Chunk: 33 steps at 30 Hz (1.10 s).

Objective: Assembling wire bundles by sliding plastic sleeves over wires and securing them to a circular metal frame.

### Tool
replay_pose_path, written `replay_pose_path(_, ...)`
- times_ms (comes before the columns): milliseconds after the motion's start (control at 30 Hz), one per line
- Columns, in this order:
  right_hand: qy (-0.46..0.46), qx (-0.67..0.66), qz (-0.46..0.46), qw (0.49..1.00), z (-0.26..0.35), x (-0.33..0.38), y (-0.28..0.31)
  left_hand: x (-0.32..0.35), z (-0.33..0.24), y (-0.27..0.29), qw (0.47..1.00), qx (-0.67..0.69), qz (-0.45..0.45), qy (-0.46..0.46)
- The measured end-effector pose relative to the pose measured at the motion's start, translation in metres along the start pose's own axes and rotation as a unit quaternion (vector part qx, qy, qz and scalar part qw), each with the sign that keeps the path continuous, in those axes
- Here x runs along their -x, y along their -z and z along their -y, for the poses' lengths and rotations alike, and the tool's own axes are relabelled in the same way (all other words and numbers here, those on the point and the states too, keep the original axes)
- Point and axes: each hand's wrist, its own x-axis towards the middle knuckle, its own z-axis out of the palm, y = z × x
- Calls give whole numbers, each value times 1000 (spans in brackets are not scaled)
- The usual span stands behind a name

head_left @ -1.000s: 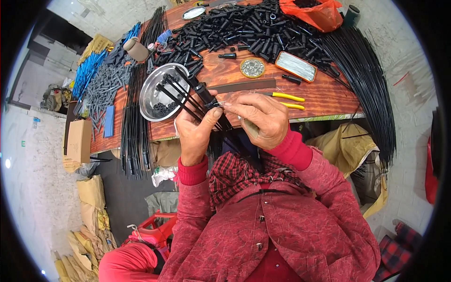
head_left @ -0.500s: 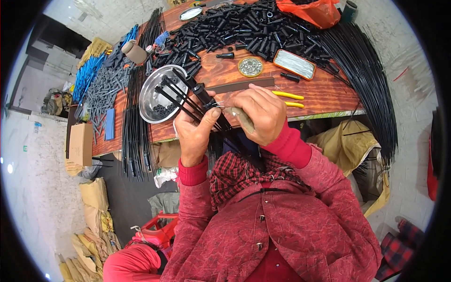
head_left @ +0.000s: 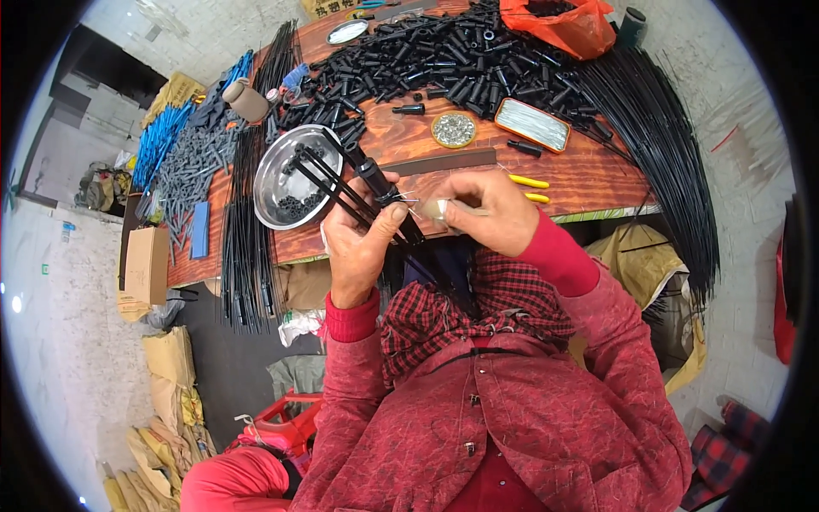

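A reddish wooden workbench [head_left: 589, 175] carries a crowded spread of parts — a large heap of short black tubes [head_left: 435, 55] covers its far side, with an orange plastic bag [head_left: 559, 21] at the far right corner. A round steel bowl [head_left: 277, 171] sits near the front left edge, beside long bundles of thin black rods [head_left: 243, 230]. Nearer the middle lie a small round tin of metal bits [head_left: 454, 130], an oblong tin [head_left: 532, 125], a dark flat strip [head_left: 452, 160] and yellow-handled pliers [head_left: 529, 188] — grey tubes [head_left: 192, 158] and blue ones [head_left: 162, 141] pile at the left end.
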Motion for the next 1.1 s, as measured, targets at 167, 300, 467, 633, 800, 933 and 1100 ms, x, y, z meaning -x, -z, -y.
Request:
replay_pose_path(167, 167, 202, -113, 958, 21, -4, 1, -2, -11, -6, 999, -32, 12, 9)
replay_pose_path(300, 149, 200, -59, 967, 17, -13, 6, -5, -11, -5, 996, -80, 49, -14)
replay_pose_path(467, -11, -45, -8, 999, 13, -21, 9, -11, -18, -14, 989, -132, 61, -36)
replay_pose_path(633, -120, -213, 43, 969, 5, -15, 14, -6, -4, -8, 986, -155, 28, -47)
replay_pose_path(800, 45, 253, -145, 956, -46, 9, 48, -5, -3, -6, 998, -59, 25, 4)
replay_pose_path(933, 25, 566, -151, 810, -91, 41, 92, -8, -11, -4, 998, -37, 38, 32)
replay_pose_path(1100, 49, 563, -89, 820, -103, 34, 100, -13, 0, -4, 999, -17, 21, 27)
